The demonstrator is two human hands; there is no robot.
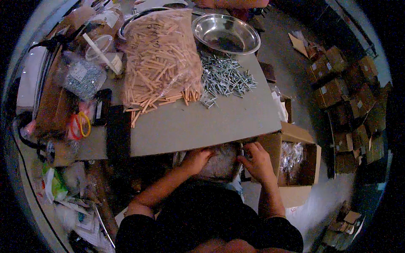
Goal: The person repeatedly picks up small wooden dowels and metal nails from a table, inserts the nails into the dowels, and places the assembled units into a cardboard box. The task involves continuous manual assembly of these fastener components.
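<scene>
A greyish clear plastic bag [218,163] lies between my hands, just below the table's near edge. My left hand [198,161] is closed on its left side, fingertips partly hidden in the plastic. My right hand [259,163] has thumb and bent fingers around the bag's right edge. What the bag contains is too dim to make out. On the table [190,124] ahead of my hands, a large clear bag of wooden dowels [162,59] lies with several dowels spilling from its near end. Beside it spreads a heap of metal screws or bolts [228,76].
A steel bowl [228,33] stands at the table's far right. To the left are a bag of small metal parts [84,78] and red and yellow scissors [80,125]. An opened cardboard box [297,158] with clear plastic sits by my right hand; stacked cartons [346,92] stand farther right.
</scene>
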